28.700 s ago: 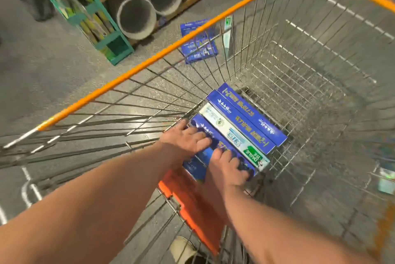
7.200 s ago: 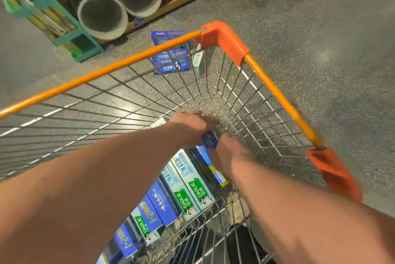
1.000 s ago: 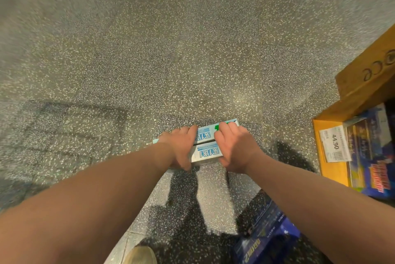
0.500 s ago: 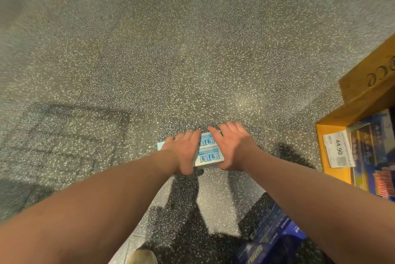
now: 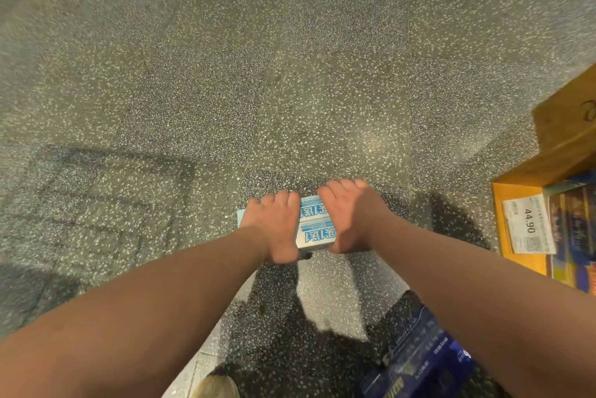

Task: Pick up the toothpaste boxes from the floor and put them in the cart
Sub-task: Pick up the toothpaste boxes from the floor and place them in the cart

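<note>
Pale-blue toothpaste boxes (image 5: pixel 314 227) are grasped by left hand (image 5: pixel 274 228) and right hand (image 5: pixel 350 220); dark-blue pack (image 5: pixel 416 362) nearby.

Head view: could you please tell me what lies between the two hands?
White-and-blue toothpaste boxes, held by the left hand and right hand; the head view shows this.

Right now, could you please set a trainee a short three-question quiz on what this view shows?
1. True or false: the price label sits to the person's left.
2. Pick one: the left hand and the right hand together grip A. a bottle; B. the light-blue toothpaste boxes; C. a basket.
3. Fill in: the price label reads ___.

Key: 1. False, it is on the right. 2. B. 3. 44.90.
</note>
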A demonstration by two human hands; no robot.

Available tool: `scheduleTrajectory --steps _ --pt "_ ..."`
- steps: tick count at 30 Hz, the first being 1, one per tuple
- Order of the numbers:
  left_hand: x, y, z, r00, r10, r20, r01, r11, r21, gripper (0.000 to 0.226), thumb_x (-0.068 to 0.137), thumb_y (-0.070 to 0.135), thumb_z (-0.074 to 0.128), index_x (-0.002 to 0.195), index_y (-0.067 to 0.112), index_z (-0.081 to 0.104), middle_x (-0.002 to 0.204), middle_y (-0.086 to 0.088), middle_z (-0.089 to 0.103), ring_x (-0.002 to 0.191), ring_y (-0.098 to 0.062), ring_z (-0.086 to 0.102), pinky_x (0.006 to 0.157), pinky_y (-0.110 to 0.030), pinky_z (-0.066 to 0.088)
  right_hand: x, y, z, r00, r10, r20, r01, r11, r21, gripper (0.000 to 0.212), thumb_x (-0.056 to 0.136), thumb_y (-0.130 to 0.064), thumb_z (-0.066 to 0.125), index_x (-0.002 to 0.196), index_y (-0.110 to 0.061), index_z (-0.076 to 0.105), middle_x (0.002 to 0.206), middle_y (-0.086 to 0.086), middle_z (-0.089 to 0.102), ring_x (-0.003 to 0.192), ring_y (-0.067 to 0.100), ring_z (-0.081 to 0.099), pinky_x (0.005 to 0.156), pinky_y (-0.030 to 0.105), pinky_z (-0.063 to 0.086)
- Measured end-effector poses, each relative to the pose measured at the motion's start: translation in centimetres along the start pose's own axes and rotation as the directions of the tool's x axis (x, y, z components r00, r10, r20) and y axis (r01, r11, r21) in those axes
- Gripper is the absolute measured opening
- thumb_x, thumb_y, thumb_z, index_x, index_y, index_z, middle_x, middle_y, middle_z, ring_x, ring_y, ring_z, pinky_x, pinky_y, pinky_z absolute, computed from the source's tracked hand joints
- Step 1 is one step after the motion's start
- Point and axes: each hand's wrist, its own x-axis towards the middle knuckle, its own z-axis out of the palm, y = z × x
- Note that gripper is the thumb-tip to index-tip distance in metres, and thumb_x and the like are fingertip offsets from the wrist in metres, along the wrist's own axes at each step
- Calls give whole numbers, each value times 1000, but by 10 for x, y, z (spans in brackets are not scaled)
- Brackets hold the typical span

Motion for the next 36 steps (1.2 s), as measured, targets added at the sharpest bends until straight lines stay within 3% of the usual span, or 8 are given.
scheduleTrajectory --steps 7,13,19,21,24,28,32,36 --pt "5 -5 0 998 47 -29 -46 998 39 96 67 84 57 131 17 34 119 -5 49 107 -25 50 100 -51 43 3 5 -1 999 -17 44 17 1000 1 76 72 -66 64 126 -23 34 113 2 49 105 20 49 106 45 40" --pt "-45 3 -58 993 103 59 -105 994 26 90 66 58 72 134 15 32 125 -7 45 114 -27 48 100 -49 42 -49 -12 -60 990 46 134 -49 999 19 93 72 -47 77 145 -14 30 138 6 48 129 28 46 113 46 32" --pt "-175 -12 -207 985 127 121 -120 991 -66 97 65 54 75 140 16 28 135 -8 43 124 -30 45 106 -47 39 -138 -51 -226 983 42 180 -39 999 -22 99 65 -51 84 141 -15 32 135 4 49 126 28 48 108 45 37" --pt "-230 -21 -271 983 135 124 -124 988 -91 99 66 52 75 144 16 27 137 -9 41 126 -30 43 108 -45 38 -176 -71 -306 981 34 190 -33 999 -5 88 73 -49 76 140 -14 31 135 5 47 127 29 46 109 44 35" --pt "-313 -37 -368 985 144 92 -131 983 -129 93 65 51 77 139 19 32 124 -5 43 114 -26 48 102 -42 42 -234 -104 -426 979 41 201 -41 999 -6 82 75 -47 69 139 -15 32 131 5 45 121 29 45 107 43 35" --pt "-409 -66 -482 991 131 34 -122 975 -188 80 66 55 77 125 22 36 116 -1 47 106 -22 50 98 -41 42 -291 -143 -552 991 74 107 -72 997 -16 80 72 -55 73 133 -18 38 124 3 49 113 27 50 100 42 40" --pt "-476 -93 -556 983 132 -129 -145 985 -94 77 65 61 70 121 20 38 116 -2 48 108 -25 51 92 -42 41 -333 -178 -648 987 108 -121 -112 993 -21 58 67 -52 61 114 -20 52 104 -1 57 96 26 60 82 39 39" --pt "-549 -104 -608 960 96 -265 -110 993 -40 70 68 60 67 119 20 40 114 -2 48 107 -24 52 92 -42 43 -370 -210 -713 979 85 -185 -103 991 -89 64 64 -61 68 114 -25 47 109 -1 55 103 25 55 86 41 36"
